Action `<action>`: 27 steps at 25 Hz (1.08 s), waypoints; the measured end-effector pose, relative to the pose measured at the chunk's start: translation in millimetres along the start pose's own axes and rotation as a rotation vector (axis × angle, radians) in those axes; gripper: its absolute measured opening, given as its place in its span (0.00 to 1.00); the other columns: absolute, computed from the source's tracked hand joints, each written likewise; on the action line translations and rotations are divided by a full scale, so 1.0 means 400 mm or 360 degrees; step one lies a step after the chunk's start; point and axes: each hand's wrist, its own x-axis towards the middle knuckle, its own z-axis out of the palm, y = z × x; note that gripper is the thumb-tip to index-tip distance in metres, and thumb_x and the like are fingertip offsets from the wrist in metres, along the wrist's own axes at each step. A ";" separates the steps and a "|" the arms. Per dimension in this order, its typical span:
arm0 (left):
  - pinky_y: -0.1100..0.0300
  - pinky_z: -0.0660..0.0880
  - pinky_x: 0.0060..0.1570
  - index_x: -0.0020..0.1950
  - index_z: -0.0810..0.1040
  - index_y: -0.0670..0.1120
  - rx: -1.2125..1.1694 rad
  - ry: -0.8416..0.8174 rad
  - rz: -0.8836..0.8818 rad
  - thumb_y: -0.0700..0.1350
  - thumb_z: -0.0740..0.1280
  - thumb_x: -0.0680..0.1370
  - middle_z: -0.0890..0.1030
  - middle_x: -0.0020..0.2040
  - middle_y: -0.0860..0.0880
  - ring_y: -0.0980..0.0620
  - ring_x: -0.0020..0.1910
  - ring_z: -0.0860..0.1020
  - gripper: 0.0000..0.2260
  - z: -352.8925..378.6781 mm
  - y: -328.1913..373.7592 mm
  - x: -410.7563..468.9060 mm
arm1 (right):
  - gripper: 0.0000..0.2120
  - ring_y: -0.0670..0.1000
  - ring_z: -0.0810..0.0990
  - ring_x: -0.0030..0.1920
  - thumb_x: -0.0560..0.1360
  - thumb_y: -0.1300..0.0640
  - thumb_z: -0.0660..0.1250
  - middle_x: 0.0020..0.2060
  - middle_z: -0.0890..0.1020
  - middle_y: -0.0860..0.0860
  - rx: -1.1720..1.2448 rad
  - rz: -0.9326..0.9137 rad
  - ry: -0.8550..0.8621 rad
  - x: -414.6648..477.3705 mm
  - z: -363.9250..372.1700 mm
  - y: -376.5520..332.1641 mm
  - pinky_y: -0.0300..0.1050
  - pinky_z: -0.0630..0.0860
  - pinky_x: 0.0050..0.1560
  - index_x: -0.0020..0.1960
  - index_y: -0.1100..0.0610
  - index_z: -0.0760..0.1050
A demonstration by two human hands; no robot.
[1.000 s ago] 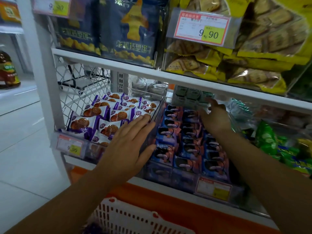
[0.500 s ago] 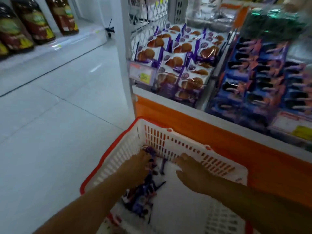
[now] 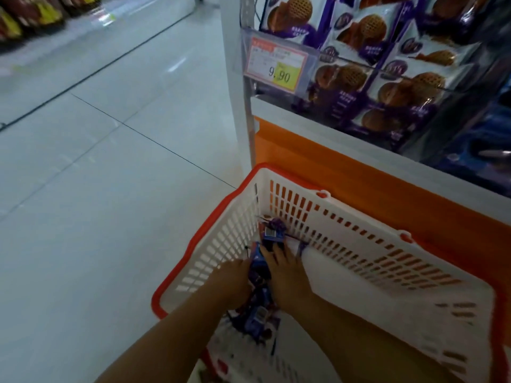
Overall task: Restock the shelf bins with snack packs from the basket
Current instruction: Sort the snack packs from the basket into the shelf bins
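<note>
1. Head view: Grip unreadable through blur. The left hand and right hand touch the purple snack packs from either side.
2. The packs lie along the left wall of the white basket, below the shelf bin with its price tag.

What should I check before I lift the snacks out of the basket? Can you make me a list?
1. Both hands at the packs: ok. The left hand and right hand flank the snack packs.
2. Firm hold: cannot tell; the fingers are blurred.
3. Packs inside the basket: ok, along its left wall.
4. Which bin they belong in: cannot tell; the labels are blurred.
5. Room in the waffle bin: probably not ok; it looks piled full.
</note>
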 end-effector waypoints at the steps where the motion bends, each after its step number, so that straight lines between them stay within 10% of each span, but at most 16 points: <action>1: 0.49 0.69 0.65 0.74 0.64 0.49 -0.0025 0.0035 0.0003 0.50 0.64 0.77 0.71 0.69 0.45 0.44 0.66 0.70 0.26 -0.001 0.002 -0.002 | 0.33 0.61 0.56 0.76 0.78 0.59 0.63 0.76 0.59 0.56 0.0023 0.0016 0.0118 -0.009 0.012 0.003 0.58 0.57 0.74 0.78 0.48 0.52; 4: 0.54 0.70 0.60 0.67 0.72 0.47 -0.0145 0.0238 0.0030 0.50 0.59 0.81 0.76 0.64 0.45 0.46 0.61 0.73 0.17 -0.023 0.025 -0.022 | 0.28 0.57 0.71 0.65 0.74 0.58 0.67 0.66 0.72 0.55 0.0450 0.0081 0.0141 -0.054 -0.019 0.003 0.50 0.70 0.65 0.72 0.49 0.66; 11: 0.54 0.81 0.52 0.56 0.80 0.48 -0.1843 0.0083 -0.0032 0.48 0.72 0.76 0.84 0.52 0.48 0.52 0.49 0.84 0.10 -0.152 0.163 -0.131 | 0.29 0.39 0.75 0.58 0.70 0.60 0.74 0.62 0.72 0.43 0.1364 0.0015 0.0397 -0.230 -0.263 0.019 0.36 0.76 0.56 0.65 0.43 0.66; 17: 0.51 0.79 0.56 0.60 0.80 0.48 -0.2103 0.0087 0.0428 0.38 0.71 0.76 0.84 0.55 0.49 0.49 0.54 0.83 0.13 -0.231 0.257 -0.252 | 0.18 0.48 0.81 0.53 0.72 0.55 0.74 0.56 0.78 0.45 0.2142 0.0293 0.0441 -0.353 -0.410 0.068 0.45 0.82 0.52 0.57 0.42 0.73; 27: 0.53 0.80 0.55 0.61 0.78 0.46 -0.1897 0.0123 0.0660 0.39 0.70 0.76 0.84 0.55 0.46 0.49 0.53 0.83 0.14 -0.307 0.381 -0.378 | 0.08 0.48 0.83 0.47 0.76 0.58 0.68 0.49 0.84 0.49 0.2114 0.0286 0.0604 -0.490 -0.522 0.098 0.38 0.80 0.44 0.55 0.49 0.79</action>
